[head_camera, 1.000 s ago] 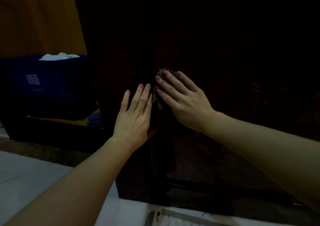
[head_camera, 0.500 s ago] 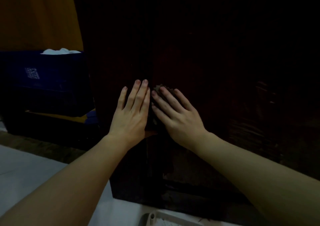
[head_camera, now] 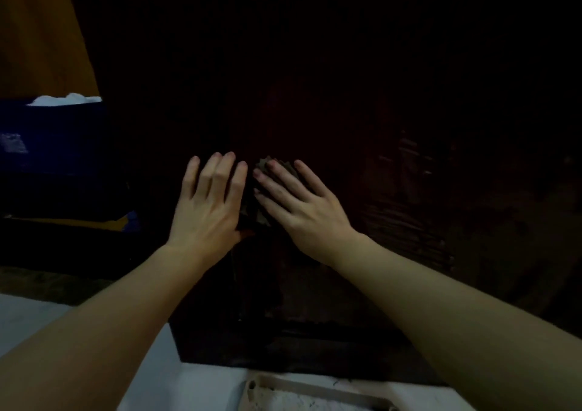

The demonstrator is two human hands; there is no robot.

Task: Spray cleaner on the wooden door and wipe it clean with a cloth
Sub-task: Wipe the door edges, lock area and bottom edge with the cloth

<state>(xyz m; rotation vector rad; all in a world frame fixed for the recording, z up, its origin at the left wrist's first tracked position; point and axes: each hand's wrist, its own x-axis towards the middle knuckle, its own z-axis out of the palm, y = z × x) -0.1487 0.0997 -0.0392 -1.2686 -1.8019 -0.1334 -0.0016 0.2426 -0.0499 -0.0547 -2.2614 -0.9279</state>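
Note:
The dark wooden door (head_camera: 362,102) fills most of the dim view, with faint streaks on its right side. My right hand (head_camera: 297,204) lies flat with straight fingers on a small crumpled brownish cloth (head_camera: 258,209), pressing it against the door. Most of the cloth is hidden under that hand. My left hand (head_camera: 209,202) rests flat on the door just left of the cloth, fingers straight and pointing up. No spray bottle is in view.
A dark blue box (head_camera: 53,146) with white material on top stands at the left against an orange wall (head_camera: 37,32). Pale floor (head_camera: 28,319) lies below. A pale framed mat or drain cover (head_camera: 315,391) sits at the door's foot.
Both hands have slid down the door together, the right one dragging the cloth with it. My view has tilted slightly downward.

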